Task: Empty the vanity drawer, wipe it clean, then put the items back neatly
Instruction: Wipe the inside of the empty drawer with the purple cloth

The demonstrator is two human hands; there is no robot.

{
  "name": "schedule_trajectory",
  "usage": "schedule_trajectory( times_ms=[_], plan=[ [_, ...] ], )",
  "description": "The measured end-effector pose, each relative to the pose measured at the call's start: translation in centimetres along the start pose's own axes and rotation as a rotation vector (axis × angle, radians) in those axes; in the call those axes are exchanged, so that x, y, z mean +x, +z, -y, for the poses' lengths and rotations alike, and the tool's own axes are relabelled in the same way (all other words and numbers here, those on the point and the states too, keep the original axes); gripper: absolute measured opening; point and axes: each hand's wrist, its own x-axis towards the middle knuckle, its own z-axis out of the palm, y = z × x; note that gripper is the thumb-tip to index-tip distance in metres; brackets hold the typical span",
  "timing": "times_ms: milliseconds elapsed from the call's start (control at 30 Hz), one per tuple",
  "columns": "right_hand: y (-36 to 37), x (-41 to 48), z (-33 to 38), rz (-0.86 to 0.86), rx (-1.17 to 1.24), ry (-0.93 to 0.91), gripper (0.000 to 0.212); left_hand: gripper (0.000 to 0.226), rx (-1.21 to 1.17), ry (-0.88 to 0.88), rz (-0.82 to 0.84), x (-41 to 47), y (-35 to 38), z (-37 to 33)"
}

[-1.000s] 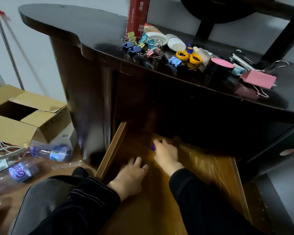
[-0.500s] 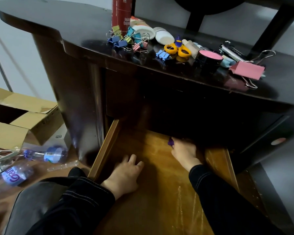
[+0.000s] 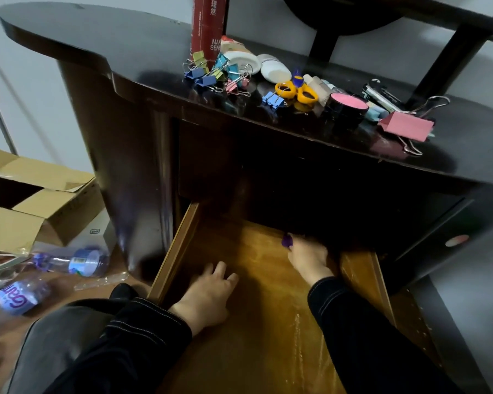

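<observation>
The wooden drawer (image 3: 180,251) is pulled out under the dark vanity (image 3: 111,61), its brown bottom bare. My left hand (image 3: 208,291) rests flat on the drawer bottom near the left wall, fingers spread. My right hand (image 3: 308,257) reaches to the back of the drawer under the vanity top and grips a small purple cloth (image 3: 287,240) against the bottom. The drawer's items lie on the vanity top: coloured binder clips (image 3: 217,76), yellow scissors (image 3: 296,91), a pink-lidded black jar (image 3: 345,108), a large pink clip (image 3: 407,126), white lids (image 3: 273,71) and a red tube (image 3: 208,27).
On the floor to the left lie an open cardboard box (image 3: 26,200) and two plastic bottles (image 3: 74,260). A dark mirror stand (image 3: 450,55) rises at the back right of the vanity. My knee in dark trousers (image 3: 54,351) is at the lower left.
My right hand with the purple cloth has slid from the middle of the drawer's back to the right. My left hand has stayed resting near the left wall.
</observation>
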Motion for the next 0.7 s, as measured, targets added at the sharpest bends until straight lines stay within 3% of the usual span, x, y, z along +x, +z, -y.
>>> schedule_trajectory(
  times_ms=[367, 700],
  plan=[
    [2.3, -5.5, -1.7, 0.021, 0.025, -0.065, 0.044, 0.073, 0.031, 0.009, -0.022, -0.1, 0.0, -0.1],
    [0.4, 0.1, -1.0, 0.003, -0.079, 0.044, 0.037, 0.073, 0.025, 0.002, 0.002, 0.1, -0.1, 0.0]
  ],
)
